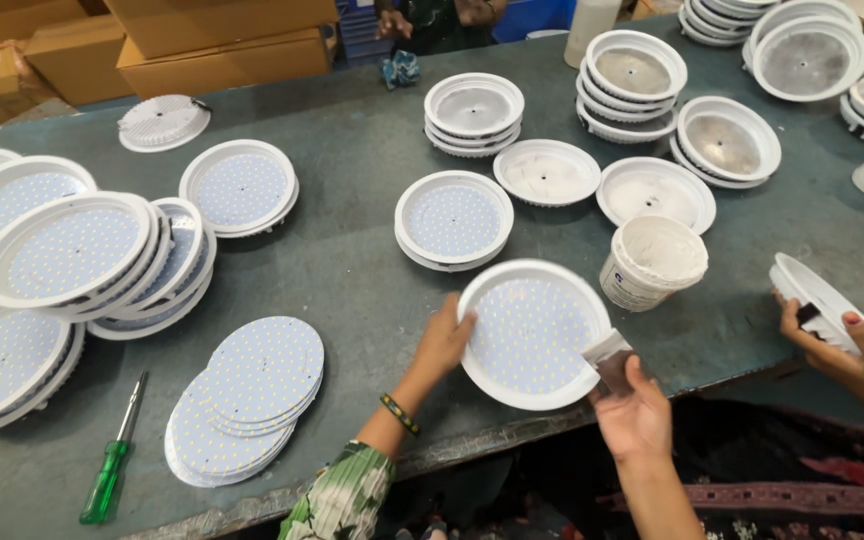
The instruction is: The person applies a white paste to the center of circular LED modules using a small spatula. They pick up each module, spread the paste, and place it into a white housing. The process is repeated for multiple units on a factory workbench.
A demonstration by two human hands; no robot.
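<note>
Lamp housing [532,335] at table's [352,270] near edge, tub [652,262] behind-right, disc stack [247,395] left, screwdriver [112,460] farther left

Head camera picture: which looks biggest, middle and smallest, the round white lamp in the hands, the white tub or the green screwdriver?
1. Round white lamp, held by the left hand and right hand; nearest the camera, which helps.
2. White tub.
3. Green screwdriver: long but thin, so close to the tub.

The left hand [444,340] grips the rim of a white round lamp housing [532,330]; the right hand [635,408] presses a small scraper [607,352] against its edge. A white tub [652,262] stands just beyond the right hand on the bench [342,270].
</note>
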